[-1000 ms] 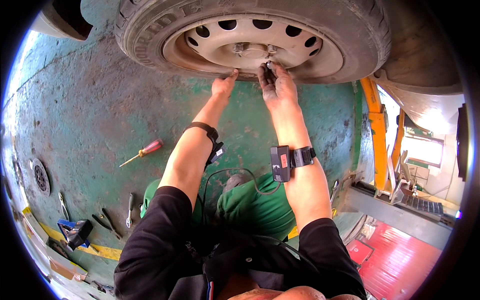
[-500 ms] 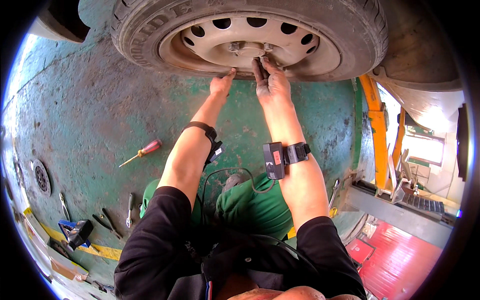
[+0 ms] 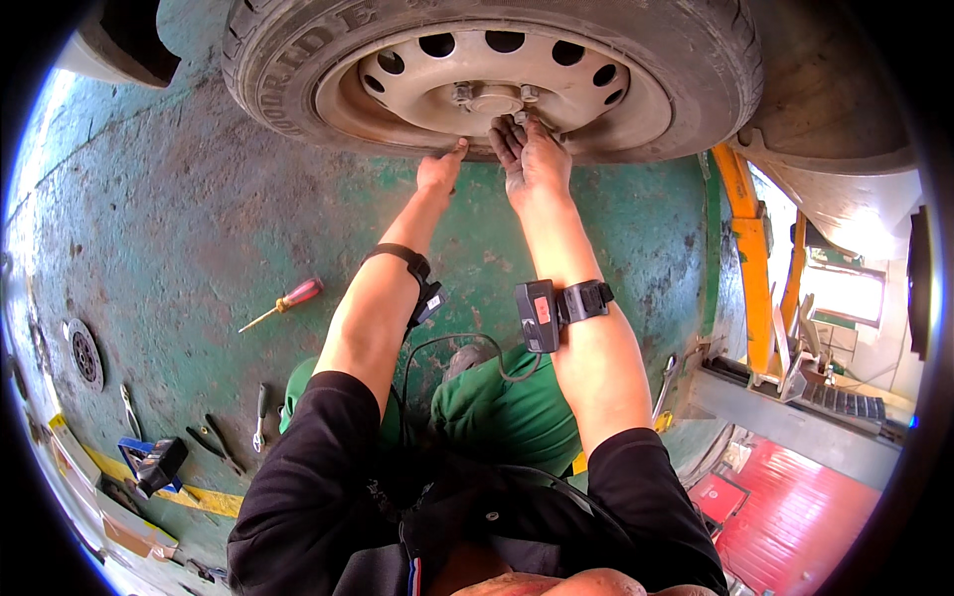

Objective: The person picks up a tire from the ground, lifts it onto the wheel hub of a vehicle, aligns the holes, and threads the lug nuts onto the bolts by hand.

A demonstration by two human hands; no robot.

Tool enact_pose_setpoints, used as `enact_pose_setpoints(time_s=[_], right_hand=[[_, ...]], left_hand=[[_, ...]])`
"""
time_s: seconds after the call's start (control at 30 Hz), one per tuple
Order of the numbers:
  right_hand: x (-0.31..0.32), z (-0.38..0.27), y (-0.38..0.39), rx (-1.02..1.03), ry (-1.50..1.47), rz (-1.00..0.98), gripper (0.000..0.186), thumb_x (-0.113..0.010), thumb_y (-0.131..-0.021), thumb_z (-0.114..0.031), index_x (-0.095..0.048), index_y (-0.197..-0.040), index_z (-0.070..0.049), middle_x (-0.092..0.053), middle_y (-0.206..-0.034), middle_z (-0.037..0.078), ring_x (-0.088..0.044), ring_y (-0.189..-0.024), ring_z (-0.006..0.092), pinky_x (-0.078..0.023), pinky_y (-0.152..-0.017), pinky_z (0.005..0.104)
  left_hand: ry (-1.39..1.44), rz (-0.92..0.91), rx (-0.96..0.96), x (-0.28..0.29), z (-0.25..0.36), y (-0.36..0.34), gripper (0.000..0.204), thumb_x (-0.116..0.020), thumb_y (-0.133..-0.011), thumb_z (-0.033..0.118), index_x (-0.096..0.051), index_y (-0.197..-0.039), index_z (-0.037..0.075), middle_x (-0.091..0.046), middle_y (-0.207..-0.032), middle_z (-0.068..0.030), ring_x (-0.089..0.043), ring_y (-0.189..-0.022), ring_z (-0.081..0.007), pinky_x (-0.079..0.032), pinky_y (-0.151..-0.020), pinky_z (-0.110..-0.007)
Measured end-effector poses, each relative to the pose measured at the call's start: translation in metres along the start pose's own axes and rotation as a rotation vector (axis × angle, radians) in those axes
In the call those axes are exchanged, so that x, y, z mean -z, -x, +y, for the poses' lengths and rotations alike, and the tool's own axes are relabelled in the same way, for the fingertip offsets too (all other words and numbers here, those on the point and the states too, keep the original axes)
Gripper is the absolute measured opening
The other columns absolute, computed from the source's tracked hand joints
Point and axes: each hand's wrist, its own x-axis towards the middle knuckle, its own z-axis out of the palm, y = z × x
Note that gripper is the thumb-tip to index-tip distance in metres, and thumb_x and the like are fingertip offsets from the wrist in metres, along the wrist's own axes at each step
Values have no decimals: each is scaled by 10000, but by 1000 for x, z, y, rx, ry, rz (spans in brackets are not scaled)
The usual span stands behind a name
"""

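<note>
A car wheel (image 3: 636, 119) with a black tyre and a dusty beige steel rim fills the far side. Several wheel fasteners ring its hub, among them a wheel bolt (image 3: 530, 93) at the upper right. My right hand (image 3: 537, 159) reaches up to the hub, its fingers and thumb closed around another wheel bolt (image 3: 521, 117), mostly covered by the darkened fingertips. At the wheel's lower edge is my left hand (image 3: 437, 174), thumb up against the rim lip and the other fingers folded below, partly hidden.
On the green floor lie a screwdriver (image 3: 283, 302), a ratchet (image 3: 260, 417), pliers (image 3: 215, 444) and a round metal disc (image 3: 85, 355). A yellow lift post (image 3: 750, 268) stands right of the wheel. Farther right is a red panel (image 3: 795, 517).
My right hand has turned slightly and its fingers have shifted left at the bolt. My left hand stays at the wheel's lower edge.
</note>
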Motion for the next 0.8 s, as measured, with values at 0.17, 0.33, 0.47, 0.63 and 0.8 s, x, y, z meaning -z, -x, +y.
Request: enact_pose_setpoints(time_s=[0.17,0.33,0.47,0.63,0.8], right_hand=[[0,-2,1,-49,190,35,237,-488,-1027,-252,-552,-1098,-35,-653,-992,94,-637,-878,210,-539,-758,347],[-1,-9,7,-166,380,-9,343,-429,-1035,-379,-593,-1050,-78,-685,-945,69,-615,-776,148,-474,-660,310],[2,-1,-2,8,387,49,382,-396,-1028,-405,-603,-1013,-85,-687,-951,74,-616,-751,151,-470,-659,305],[7,-4,-7,-196,378,47,316,-430,-1015,-350,-602,-1008,-85,-670,-922,43,-614,-767,148,-470,-675,305],[1,1,0,-17,335,-10,298,-525,-969,-396,-618,-1040,-122,-644,-892,-7,-586,-772,116,-435,-676,321]], left_hand=[[6,-3,13,1,1,1,858,-746,-710,665,-624,-1189,-36,-652,-1136,-141,-634,-943,-276,-531,-682,-391],[16,-24,20,2,3,0,831,-752,-710,651,-631,-1182,-22,-657,-1129,-131,-636,-940,-272,-530,-683,-389],[47,-16,-13,-1,0,-1,824,-749,-708,651,-635,-1177,-17,-665,-1108,-132,-642,-910,-268,-529,-676,-384],[3,-37,-10,2,-2,-8,822,-747,-710,652,-639,-1161,-26,-670,-1085,-135,-645,-890,-272,-531,-672,-386],[10,-41,-19,0,-1,-8,818,-739,-712,663,-649,-1143,-27,-673,-1077,-136,-646,-891,-272,-533,-663,-388]])
